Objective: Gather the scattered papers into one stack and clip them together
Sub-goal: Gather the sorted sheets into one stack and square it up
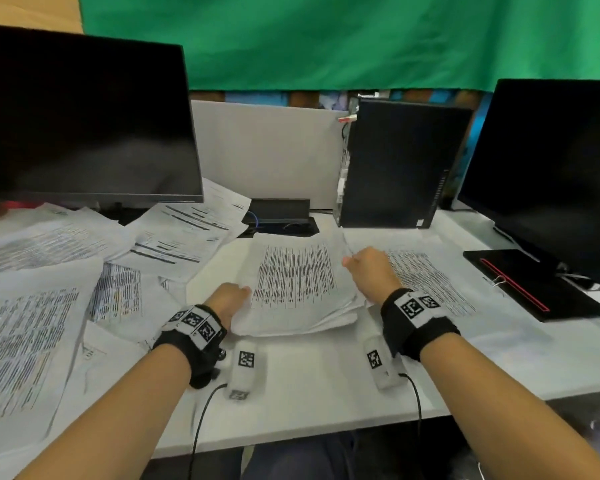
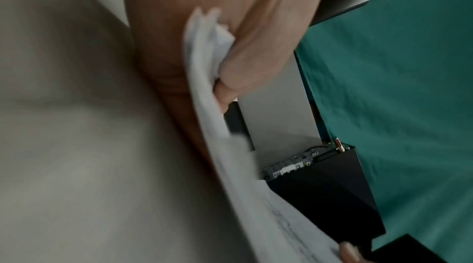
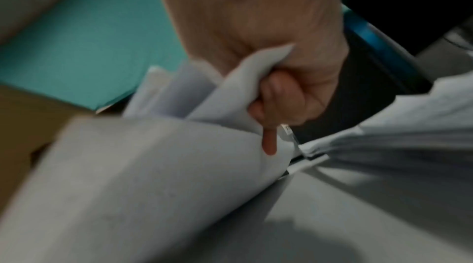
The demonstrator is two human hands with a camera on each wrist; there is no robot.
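Loose white printed papers lie scattered on the left of the white desk. The left hand pinches the stack of white printed sheets in the middle. The right hand grips its other side. A small silver binder clip sits far right.

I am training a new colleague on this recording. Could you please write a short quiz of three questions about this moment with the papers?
1. True or false: both hands grip the same stack of papers.
2. Where does the binder clip lie? A) on the stack B) on the black pad at the right C) in the left hand
3. Fill in: loose sheets still lie mainly on the ____ side of the desk.

Key: 1 true, the right hand pinches the far corner, the left hand the near edge. 2 B. 3 left.
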